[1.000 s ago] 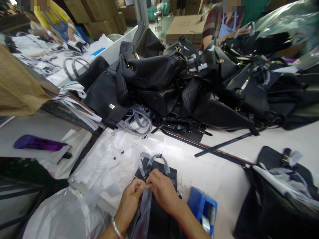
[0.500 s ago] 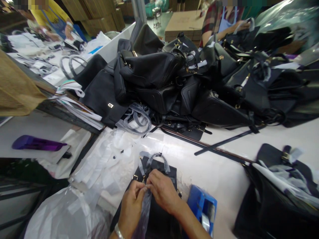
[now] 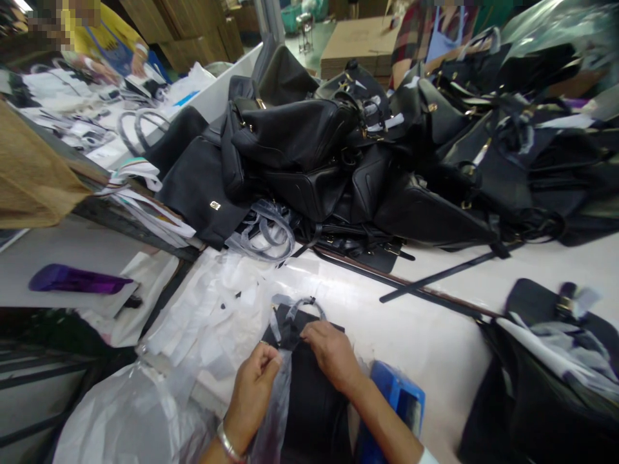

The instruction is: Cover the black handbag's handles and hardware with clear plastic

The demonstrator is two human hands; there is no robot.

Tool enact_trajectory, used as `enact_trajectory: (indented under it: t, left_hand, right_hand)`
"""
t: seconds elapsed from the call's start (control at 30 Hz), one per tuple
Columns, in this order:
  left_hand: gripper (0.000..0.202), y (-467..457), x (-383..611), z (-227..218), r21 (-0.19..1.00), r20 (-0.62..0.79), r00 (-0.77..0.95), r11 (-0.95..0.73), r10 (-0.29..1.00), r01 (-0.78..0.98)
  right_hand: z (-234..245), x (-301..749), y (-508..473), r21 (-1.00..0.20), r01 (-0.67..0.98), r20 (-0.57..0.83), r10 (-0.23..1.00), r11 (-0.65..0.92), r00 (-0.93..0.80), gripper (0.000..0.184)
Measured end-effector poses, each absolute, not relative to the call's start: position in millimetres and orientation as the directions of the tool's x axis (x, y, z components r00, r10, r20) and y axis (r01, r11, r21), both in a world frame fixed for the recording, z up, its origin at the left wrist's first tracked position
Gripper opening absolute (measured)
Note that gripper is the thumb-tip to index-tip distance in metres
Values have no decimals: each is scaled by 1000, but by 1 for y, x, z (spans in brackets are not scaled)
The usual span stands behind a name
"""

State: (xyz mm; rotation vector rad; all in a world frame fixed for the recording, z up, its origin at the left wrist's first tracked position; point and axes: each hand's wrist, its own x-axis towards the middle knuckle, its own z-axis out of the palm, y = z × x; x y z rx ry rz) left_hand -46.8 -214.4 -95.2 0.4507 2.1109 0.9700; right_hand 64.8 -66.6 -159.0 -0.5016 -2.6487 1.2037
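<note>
Left hand (image 3: 254, 380): thumb and fingers pinched tight on a clear plastic strip (image 3: 275, 419) that hangs toward the camera. Right hand (image 3: 333, 354): fingertips grasp the base of the wrapped handle (image 3: 309, 304) of a small black bag (image 3: 312, 412), which lies flat on the white table (image 3: 425, 335) between both wrists. Blue box (image 3: 403, 403) just right of it. Pile of black bags (image 3: 338, 161) beyond.

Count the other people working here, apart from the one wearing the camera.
2. One in a yellow shirt is at top left; one in a plaid shirt is behind the pile of black bags, top right. Others may be hidden.
</note>
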Motion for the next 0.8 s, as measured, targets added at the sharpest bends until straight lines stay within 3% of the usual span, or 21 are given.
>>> enact_trajectory:
  t: [0.27, 0.43, 0.57, 0.7, 0.8]
  left_hand:
    - [16, -190, -44, -108, 691, -469, -612, 696, 637, 195]
    - [17, -185, -43, -113, 668, -467, -626, 714, 624, 213]
    - [17, -181, -45, -115, 666, -468, -634, 718, 615, 204]
    - [16, -173, -44, -122, 653, -453, -653, 725, 607, 221]
    - [16, -170, -41, -126, 647, -459, -645, 727, 611, 228]
  right_hand:
    - [-149, 72, -75, -727, 144, 46, 257, 671, -965, 14]
    - [-159, 74, -59, -694, 307, -11, 416, 651, -909, 23]
    - [-167, 73, -56, -663, 294, -35, 364, 688, -931, 18]
    - [-169, 77, -63, -707, 197, 18, 296, 679, -955, 21]
    - [-172, 79, -56, -816, 201, -23, 316, 542, -948, 21]
